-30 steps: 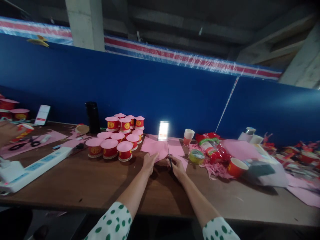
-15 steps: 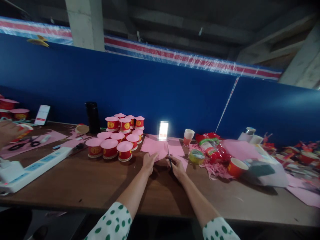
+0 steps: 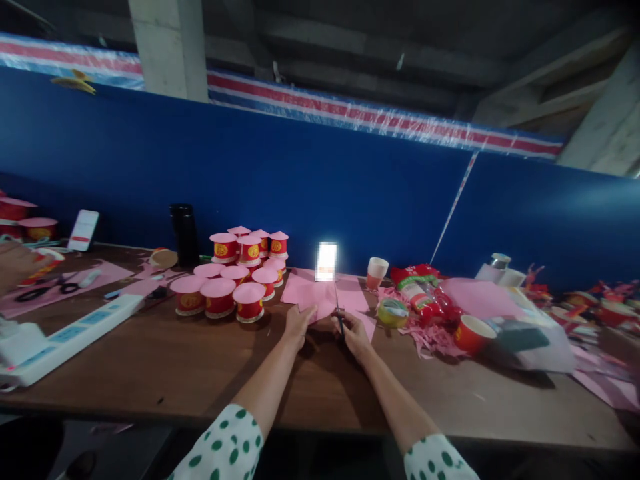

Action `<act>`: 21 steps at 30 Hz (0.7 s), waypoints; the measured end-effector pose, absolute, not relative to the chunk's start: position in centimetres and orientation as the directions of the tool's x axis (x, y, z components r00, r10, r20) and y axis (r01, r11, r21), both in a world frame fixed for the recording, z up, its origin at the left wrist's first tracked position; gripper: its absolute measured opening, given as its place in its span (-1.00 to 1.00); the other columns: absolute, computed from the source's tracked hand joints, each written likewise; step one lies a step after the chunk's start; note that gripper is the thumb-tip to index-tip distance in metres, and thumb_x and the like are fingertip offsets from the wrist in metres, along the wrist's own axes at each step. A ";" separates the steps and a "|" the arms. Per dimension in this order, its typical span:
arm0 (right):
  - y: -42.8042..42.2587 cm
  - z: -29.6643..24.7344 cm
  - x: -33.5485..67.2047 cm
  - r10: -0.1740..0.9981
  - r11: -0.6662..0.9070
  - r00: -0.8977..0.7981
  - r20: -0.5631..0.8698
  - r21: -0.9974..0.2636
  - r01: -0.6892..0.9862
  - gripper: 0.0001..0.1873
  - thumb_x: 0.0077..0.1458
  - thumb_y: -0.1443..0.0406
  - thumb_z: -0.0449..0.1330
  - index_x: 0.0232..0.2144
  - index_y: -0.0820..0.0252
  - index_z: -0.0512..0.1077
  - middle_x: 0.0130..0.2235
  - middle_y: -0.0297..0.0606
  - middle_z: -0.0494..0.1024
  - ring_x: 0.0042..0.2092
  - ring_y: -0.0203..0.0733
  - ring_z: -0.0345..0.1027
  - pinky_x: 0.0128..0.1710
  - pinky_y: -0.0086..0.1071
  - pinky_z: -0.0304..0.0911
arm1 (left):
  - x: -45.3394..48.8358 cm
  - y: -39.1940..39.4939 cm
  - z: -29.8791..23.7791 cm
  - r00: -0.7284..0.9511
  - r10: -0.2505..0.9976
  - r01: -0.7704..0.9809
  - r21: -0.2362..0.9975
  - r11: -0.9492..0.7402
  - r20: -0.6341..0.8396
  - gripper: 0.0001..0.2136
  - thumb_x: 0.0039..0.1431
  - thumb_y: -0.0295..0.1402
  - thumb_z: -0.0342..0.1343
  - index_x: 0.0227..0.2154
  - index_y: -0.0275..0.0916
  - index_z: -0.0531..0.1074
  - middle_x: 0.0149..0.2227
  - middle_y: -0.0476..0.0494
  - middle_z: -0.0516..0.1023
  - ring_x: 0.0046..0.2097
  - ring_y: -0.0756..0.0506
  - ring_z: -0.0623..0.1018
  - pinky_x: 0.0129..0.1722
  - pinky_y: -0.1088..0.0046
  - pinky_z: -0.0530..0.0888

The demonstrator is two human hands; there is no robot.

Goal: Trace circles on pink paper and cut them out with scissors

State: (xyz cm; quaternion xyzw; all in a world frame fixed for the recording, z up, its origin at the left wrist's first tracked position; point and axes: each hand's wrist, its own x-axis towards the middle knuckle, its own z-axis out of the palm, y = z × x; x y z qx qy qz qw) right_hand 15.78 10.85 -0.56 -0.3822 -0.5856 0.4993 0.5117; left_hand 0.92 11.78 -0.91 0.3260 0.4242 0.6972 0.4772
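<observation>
My left hand [image 3: 299, 327] pinches the near left edge of a piece of pink paper [image 3: 324, 303] between thumb and fingers. In my right hand [image 3: 356, 339] is a pair of scissors [image 3: 341, 323], its blades pointing away from me at the paper. The fingers of that hand are closed round the handles. More pink sheets [image 3: 300, 287] lie flat just beyond my hands. Left of them stand several red paper cups with pink paper discs on top [image 3: 249, 301], some stacked.
A lit phone [image 3: 327, 261] stands behind the paper. To the right are a paper cup [image 3: 377, 273], a tape roll [image 3: 393, 312], pink shreds [image 3: 435, 338] and a red cup [image 3: 475, 335]. Leftward are a black bottle [image 3: 185, 235], a power strip [image 3: 93, 328] and another person's hand [image 3: 14, 265].
My hands, the scissors and the paper look almost unchanged. At the far right edge, the pink paper has shifted slightly and a blurred dark shape now shows beside it.
</observation>
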 end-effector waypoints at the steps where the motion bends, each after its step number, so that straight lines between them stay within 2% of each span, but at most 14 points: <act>1: 10.8 -0.5 15.8 0.959 0.210 -0.182 0.218 -0.976 -0.061 -0.57 -0.19 0.06 0.24 -0.31 0.26 0.41 -0.67 -0.43 0.34 -0.65 -0.39 0.14 -0.66 -0.50 0.08 | 0.9 11.7 -0.8 -0.331 0.943 -0.396 0.900 -0.180 0.042 -0.64 -0.31 -0.28 0.29 -0.40 -0.38 0.46 -0.49 -0.16 0.53 -0.46 -0.07 0.51 -0.46 0.46 0.40; 21: 11.2 -1.0 16.0 0.952 0.225 -0.205 0.228 -0.974 -0.038 -0.62 -0.15 0.09 0.22 -0.31 0.23 0.43 -0.68 -0.44 0.32 -0.65 -0.38 0.14 -0.67 -0.51 0.05 | 0.9 11.8 -0.8 -0.326 0.943 -0.426 0.880 -0.209 0.067 -0.59 -0.32 -0.27 0.30 -0.36 -0.43 0.45 -0.42 -0.24 0.54 -0.43 -0.08 0.51 -0.41 0.42 0.43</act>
